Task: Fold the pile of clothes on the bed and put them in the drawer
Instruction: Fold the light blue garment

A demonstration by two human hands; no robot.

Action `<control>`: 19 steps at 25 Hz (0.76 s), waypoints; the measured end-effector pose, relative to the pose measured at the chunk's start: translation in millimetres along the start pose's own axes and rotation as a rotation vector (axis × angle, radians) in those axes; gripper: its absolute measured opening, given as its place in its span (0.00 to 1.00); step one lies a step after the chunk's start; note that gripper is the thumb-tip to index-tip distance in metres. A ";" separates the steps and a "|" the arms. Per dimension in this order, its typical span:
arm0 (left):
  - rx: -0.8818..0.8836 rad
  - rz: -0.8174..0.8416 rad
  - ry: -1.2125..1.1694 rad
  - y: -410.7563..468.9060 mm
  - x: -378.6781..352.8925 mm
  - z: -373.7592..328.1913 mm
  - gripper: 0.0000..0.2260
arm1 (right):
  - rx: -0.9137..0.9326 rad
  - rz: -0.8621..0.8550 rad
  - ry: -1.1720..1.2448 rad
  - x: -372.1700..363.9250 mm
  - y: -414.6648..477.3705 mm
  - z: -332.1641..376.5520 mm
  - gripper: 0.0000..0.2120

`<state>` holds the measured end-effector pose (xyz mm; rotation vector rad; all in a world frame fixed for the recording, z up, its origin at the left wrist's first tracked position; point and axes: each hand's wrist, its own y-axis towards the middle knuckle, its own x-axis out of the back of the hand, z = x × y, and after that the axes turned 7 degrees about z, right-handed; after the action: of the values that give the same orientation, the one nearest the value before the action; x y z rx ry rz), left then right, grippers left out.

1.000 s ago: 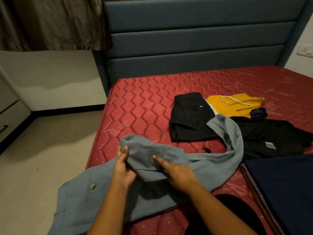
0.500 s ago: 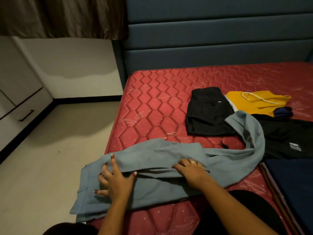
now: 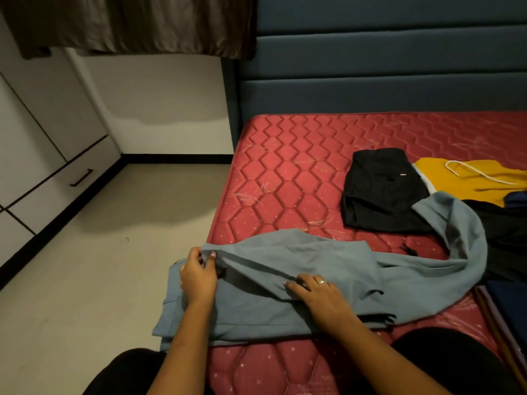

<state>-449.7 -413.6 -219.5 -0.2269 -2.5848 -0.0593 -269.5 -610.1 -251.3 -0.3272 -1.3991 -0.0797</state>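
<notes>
Grey-blue trousers [image 3: 299,269] lie across the near left corner of the red mattress [image 3: 285,178], one leg curving away to the right. My left hand [image 3: 198,276] pinches a corner of the folded cloth at the mattress edge. My right hand [image 3: 319,293] rests flat on the cloth, fingers straight and pressing it down. Farther back lie a folded black garment [image 3: 379,192], a yellow garment with a white cord [image 3: 470,178] and a black shirt [image 3: 507,238]. A white drawer with a dark handle [image 3: 81,178] is in the wardrobe at the left.
A blue padded headboard [image 3: 370,81] closes the far side of the bed. Bare floor [image 3: 99,266] lies between the bed and the wardrobe. A dark navy item [image 3: 510,303] sits at the right edge of the mattress. My dark-clad knees are at the bottom.
The view has swung left. My left hand went from lying flat on the trousers to pinching a corner of the cloth. My right hand still presses the fold.
</notes>
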 end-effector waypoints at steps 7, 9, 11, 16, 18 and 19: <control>-0.163 0.162 0.091 23.4 50.9 -0.5 0.02 | 0.093 0.044 0.254 4.4 -1.2 -11.5 0.22; -0.029 0.413 0.239 23.1 56.6 20.2 0.15 | 0.070 0.115 0.183 8.0 -2.8 -3.4 0.22; 0.006 0.630 0.244 16.6 57.1 41.6 0.32 | 0.038 0.229 0.122 5.8 -5.1 3.9 0.26; -0.123 0.436 0.137 4.7 49.5 52.8 0.23 | 0.033 0.318 0.089 -5.4 -6.6 11.4 0.35; -0.155 0.382 0.063 3.6 54.0 49.0 0.25 | -0.003 0.328 0.108 -7.2 -2.7 10.2 0.36; -0.172 0.414 0.066 3.1 56.0 49.2 0.27 | -0.013 0.332 0.109 -7.7 -1.3 7.6 0.38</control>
<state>-521.5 -397.8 -232.3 -0.8029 -2.4160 -0.1348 -278.4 -610.3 -257.6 -0.5539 -1.2210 0.1640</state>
